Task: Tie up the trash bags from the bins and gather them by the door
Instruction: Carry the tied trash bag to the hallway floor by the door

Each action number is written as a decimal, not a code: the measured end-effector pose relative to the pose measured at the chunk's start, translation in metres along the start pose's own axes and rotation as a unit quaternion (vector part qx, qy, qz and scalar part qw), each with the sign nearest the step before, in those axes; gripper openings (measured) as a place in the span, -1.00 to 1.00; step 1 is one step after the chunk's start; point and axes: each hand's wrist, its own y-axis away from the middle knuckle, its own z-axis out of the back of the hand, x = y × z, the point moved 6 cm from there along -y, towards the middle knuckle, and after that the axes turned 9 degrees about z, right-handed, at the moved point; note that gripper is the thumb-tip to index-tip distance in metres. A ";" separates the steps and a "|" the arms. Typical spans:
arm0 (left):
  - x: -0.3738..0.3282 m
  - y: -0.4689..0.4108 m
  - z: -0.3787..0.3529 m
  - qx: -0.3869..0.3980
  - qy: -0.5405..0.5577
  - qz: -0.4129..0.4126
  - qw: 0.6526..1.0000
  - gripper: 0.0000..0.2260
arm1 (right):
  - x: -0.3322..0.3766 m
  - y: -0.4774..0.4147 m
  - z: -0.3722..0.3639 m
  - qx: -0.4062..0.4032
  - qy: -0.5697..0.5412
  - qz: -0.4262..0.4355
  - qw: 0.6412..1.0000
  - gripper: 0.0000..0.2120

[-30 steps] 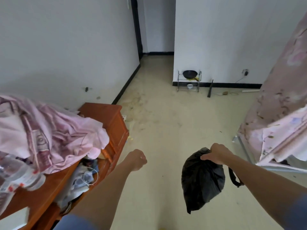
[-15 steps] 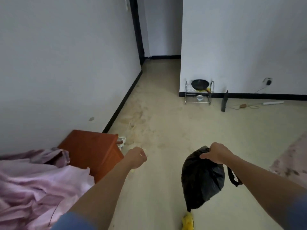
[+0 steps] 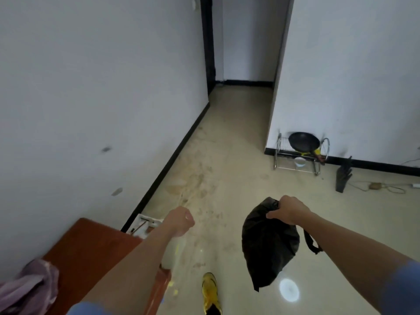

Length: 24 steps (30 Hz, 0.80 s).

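Our right hand (image 3: 289, 211) grips the top of the black trash bag (image 3: 268, 244), fingers curled tight around its bunched neck; the bag hangs below those fingers, off the floor (image 3: 227, 137); our left hand (image 3: 180, 220) is a closed fist holding nothing; a yellow shoe (image 3: 210, 289) steps below it.

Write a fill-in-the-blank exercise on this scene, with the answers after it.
1. The black trash bag hangs from the ____ hand.
2. The left hand is closed in a fist and holds ____.
3. The dark pan sits on a wire ____ against the wall.
4. The shoe stepping forward on the floor is ____ in colour.

Missing words: right; nothing; rack; yellow
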 end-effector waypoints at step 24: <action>-0.384 -0.573 0.234 0.036 -0.012 -0.044 0.998 -0.88 | 0.045 -0.599 0.294 -0.005 0.007 -0.028 1.000 -0.48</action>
